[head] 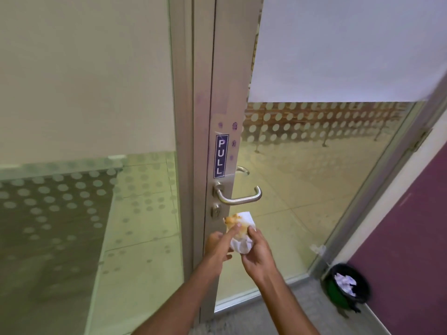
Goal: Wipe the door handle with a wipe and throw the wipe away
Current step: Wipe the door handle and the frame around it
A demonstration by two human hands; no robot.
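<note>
Where the frosted upper panes cut off the view, nothing behind the glass door (302,177) can be made out, and the dotted band blurs the chair legs beyond it; both forearms run out of the bottom edge; the keyhole (216,211) below the lever is small and soft. Pale floor tiles show through the clear lower glass, a purple wall (411,226) stands at the right, and a black bin (346,285) with crumpled white paper sits in the corner near the door's foot; a blue PULL sticker (220,155) is fixed on the metal frame above the door handle (242,198). Just below that handle, apart from it, the wipe (239,234), white with an orange stain, is pinched by the right hand (257,256) from the right, while the left hand (217,249) lays its forefinger on the stained part, other fingers curled.
</note>
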